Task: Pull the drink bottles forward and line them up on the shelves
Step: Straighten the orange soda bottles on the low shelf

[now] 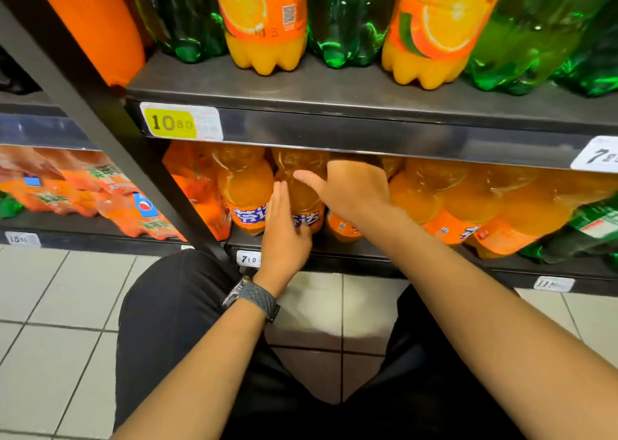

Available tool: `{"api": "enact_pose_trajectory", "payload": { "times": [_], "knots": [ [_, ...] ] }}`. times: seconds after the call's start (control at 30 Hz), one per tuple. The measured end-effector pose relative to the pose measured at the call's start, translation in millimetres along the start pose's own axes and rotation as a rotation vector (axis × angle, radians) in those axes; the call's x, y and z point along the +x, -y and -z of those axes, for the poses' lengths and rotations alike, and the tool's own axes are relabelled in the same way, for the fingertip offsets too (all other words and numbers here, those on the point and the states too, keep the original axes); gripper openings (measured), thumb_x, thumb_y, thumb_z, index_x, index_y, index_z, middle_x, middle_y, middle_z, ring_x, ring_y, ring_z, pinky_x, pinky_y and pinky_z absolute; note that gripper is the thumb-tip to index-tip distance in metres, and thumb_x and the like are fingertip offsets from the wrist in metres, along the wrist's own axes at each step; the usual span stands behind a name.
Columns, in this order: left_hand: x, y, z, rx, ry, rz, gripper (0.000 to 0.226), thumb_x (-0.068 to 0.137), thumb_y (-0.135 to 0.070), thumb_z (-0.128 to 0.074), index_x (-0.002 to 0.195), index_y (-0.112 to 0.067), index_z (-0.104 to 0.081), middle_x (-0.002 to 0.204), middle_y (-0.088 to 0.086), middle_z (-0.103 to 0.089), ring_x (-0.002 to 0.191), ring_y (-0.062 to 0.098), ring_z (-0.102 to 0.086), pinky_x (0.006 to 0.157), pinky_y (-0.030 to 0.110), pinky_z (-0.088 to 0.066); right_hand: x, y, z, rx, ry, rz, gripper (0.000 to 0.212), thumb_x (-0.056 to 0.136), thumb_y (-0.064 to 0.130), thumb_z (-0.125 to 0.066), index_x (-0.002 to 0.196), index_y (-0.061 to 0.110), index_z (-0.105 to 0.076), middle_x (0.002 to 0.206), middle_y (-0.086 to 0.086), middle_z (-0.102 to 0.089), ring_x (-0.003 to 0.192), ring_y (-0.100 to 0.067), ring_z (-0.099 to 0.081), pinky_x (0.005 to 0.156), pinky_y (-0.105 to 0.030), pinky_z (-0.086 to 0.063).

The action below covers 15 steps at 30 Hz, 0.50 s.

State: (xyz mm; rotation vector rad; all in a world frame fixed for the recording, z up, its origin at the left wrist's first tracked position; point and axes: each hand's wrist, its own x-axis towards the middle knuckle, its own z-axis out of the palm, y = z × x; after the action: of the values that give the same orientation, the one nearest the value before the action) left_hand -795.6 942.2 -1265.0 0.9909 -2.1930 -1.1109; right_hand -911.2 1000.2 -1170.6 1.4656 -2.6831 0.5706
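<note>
The person crouches before a dark shop shelf. Both hands reach to the lower shelf (351, 254), where a row of orange drink bottles (468, 202) stands under the upper shelf (334, 88).

The left hand (284, 235), with a dark watch (252, 297) on its wrist, is flat with the fingers straight. It lies against the left side of one orange bottle (301, 205), in the gap between this bottle and the neighbour bottle (245, 192). This hand does not close around anything.

The right hand (351, 188) is at the upper right side of the same bottle. Its thumb (309, 180) stretches across the front of the bottle, and the other fingers go behind, under the shelf edge, where they are hidden. So I cannot tell if this hand grips the bottle or only touches it.

The bottle stands near the front edge of the lower shelf, close to its neighbours. At the right end of the row is a green bottle (588, 229).

On the upper shelf stand large green bottles (347, 21) and large orange bottles (264, 21). A yellow price tag (170, 123) sits on its front edge. Below is a light tiled floor (60, 306).
</note>
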Motion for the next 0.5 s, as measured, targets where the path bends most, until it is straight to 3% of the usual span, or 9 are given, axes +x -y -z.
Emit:
{"api": "enact_pose_trajectory", "payload": {
  "times": [0.07,0.13,0.2,0.27,0.37,0.43,0.5],
  "knots": [
    [-1,5,2,-0.001,-0.014,-0.030,0.078,0.089,-0.005,-0.055,0.152,-0.021,-0.012,0.159,-0.002,-0.013,0.146,0.015,-0.013,0.114,0.026,-0.020,-22,-22,-6,-0.047,-0.271,0.109,0.032,0.091,0.052,-0.047,0.074,0.026,-0.054,0.066,0.011,-0.054,0.061,-0.008,-0.052,0.056,-0.025,-0.043],
    [-4,9,5,0.001,-0.128,-0.056,0.064,0.087,-0.004,-0.055,0.145,-0.017,-0.031,0.148,0.004,-0.032,0.137,0.019,-0.032,0.111,0.027,-0.032,-51,-54,-14,0.070,-0.304,0.071,0.011,0.092,0.032,-0.053,0.099,0.025,-0.057,0.091,0.008,-0.059,0.084,-0.009,-0.055,0.070,-0.025,-0.048],
    [-10,6,-1,-0.033,-0.179,-0.055,0.043,0.087,-0.004,-0.054,0.128,-0.015,-0.047,0.127,0.004,-0.048,0.116,0.020,-0.050,0.097,0.039,-0.047,-67,-85,-24,0.303,-0.197,-0.181,0.023,0.092,0.013,-0.054,0.113,0.022,-0.055,0.105,0.005,-0.059,0.099,-0.012,-0.056,0.079,-0.024,-0.049],
    [-16,-5,-16,-0.107,-0.010,-0.066,0.042,0.087,0.000,-0.053,0.127,-0.014,-0.050,0.125,0.002,-0.054,0.114,0.018,-0.054,0.096,0.039,-0.049,-70,-100,-29,0.470,-0.083,-0.389,0.040,0.092,0.001,-0.052,0.127,0.019,-0.051,0.119,0.002,-0.058,0.111,-0.012,-0.054,0.087,-0.022,-0.045],
    [-11,-16,-40,-0.241,0.316,-0.041,0.065,0.087,0.005,-0.053,0.145,-0.015,-0.032,0.148,-0.002,-0.034,0.135,0.017,-0.038,0.109,0.034,-0.040,-61,-92,-35,0.622,-0.055,-0.377,0.045,0.093,-0.001,-0.049,0.134,0.018,-0.046,0.130,0.002,-0.053,0.117,-0.006,-0.047,0.091,-0.016,-0.038],
    [-5,-21,-49,-0.273,0.324,-0.012,0.076,0.085,0.006,-0.058,0.148,-0.017,-0.023,0.149,-0.007,-0.021,0.137,0.018,-0.034,0.109,0.040,-0.040,-59,-85,-40,0.641,-0.062,-0.350,0.046,0.094,0.001,-0.049,0.138,0.017,-0.043,0.136,0.000,-0.049,0.126,-0.014,-0.044,0.095,-0.015,-0.035],
    [-3,-21,-54,-0.271,0.299,-0.015,0.082,0.082,0.006,-0.061,0.148,-0.016,-0.018,0.147,-0.006,-0.017,0.135,0.019,-0.034,0.107,0.041,-0.041,-66,-83,-47,0.554,-0.041,-0.343,0.054,0.094,0.000,-0.049,0.145,0.012,-0.034,0.149,-0.006,-0.035,0.138,-0.020,-0.031,0.106,-0.023,-0.028]
  ]
}}
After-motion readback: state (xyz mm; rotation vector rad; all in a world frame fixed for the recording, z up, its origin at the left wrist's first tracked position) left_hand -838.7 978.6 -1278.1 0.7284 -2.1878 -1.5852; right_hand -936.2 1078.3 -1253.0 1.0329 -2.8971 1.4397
